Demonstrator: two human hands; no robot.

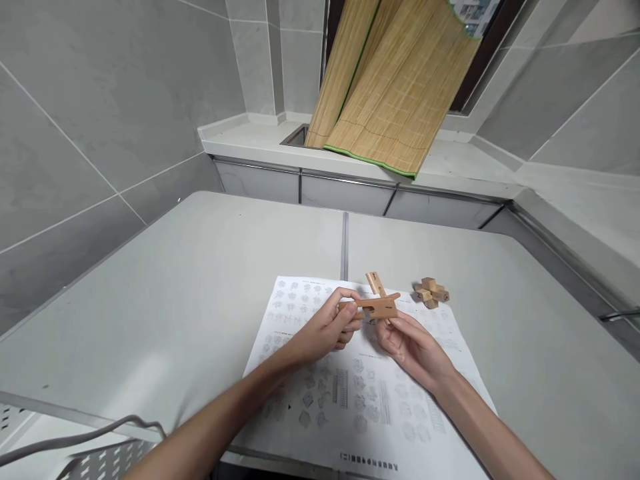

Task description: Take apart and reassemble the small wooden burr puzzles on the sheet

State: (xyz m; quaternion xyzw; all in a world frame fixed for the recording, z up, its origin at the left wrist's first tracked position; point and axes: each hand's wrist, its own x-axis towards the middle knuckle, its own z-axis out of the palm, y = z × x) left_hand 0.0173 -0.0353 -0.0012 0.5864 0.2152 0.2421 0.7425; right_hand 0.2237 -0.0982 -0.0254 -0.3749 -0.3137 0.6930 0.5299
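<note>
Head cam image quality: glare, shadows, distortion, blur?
Head view: pale glare on the white table, left of the left forearm; faint shadow beside that forearm; wide-angle stretch, tiled walls slanting; small print on the printed sheet too soft to read; held wooden pieces fairly clear.

Smooth wooden pieces (384, 308), matt paper sheet (285, 437)

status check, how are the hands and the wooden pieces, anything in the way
Left hand gripping joined wooden pieces; right hand steadying them. Pieces held above printed sheet. Wooden knot off right, apart from both.
</note>
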